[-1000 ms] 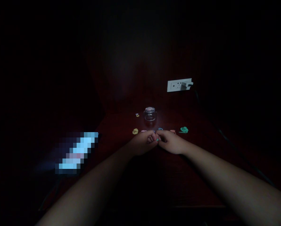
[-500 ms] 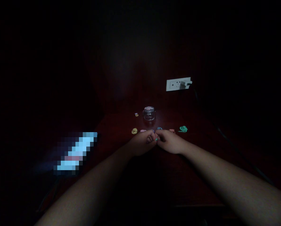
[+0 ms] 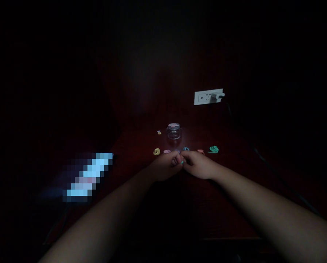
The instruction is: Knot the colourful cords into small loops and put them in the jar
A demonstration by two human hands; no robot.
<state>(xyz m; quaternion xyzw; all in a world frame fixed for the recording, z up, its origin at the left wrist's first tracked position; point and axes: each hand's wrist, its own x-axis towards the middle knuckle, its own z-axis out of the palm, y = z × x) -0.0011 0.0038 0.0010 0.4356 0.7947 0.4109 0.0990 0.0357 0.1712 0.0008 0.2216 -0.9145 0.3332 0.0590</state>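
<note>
My left hand [image 3: 167, 164] and my right hand [image 3: 198, 163] meet over the dark red table, both with closed fingers. Between their fingertips a bit of a green hair tie [image 3: 182, 162] shows; the rest of it is hidden by the fingers. Just beyond the hands lies a row of small bunches of hair ties: yellow [image 3: 156, 151], pink [image 3: 166, 151], blue [image 3: 186, 149], orange [image 3: 200, 151] and green [image 3: 214, 149]. A purple bunch is partly covered by my hands. Behind the row stands a clear lidded jar [image 3: 174, 132].
A yellow ring [image 3: 159, 133] lies left of the jar beside a pale piece. A lit, blurred-out screen [image 3: 90, 177] is at the left. On the wall, a white socket [image 3: 204, 97] holds a plug, and a cable [image 3: 282, 179] runs along the right. The surroundings are dark.
Both hands keep their closed hold at the same spot. The view has shifted very slightly; nothing else has visibly moved.
</note>
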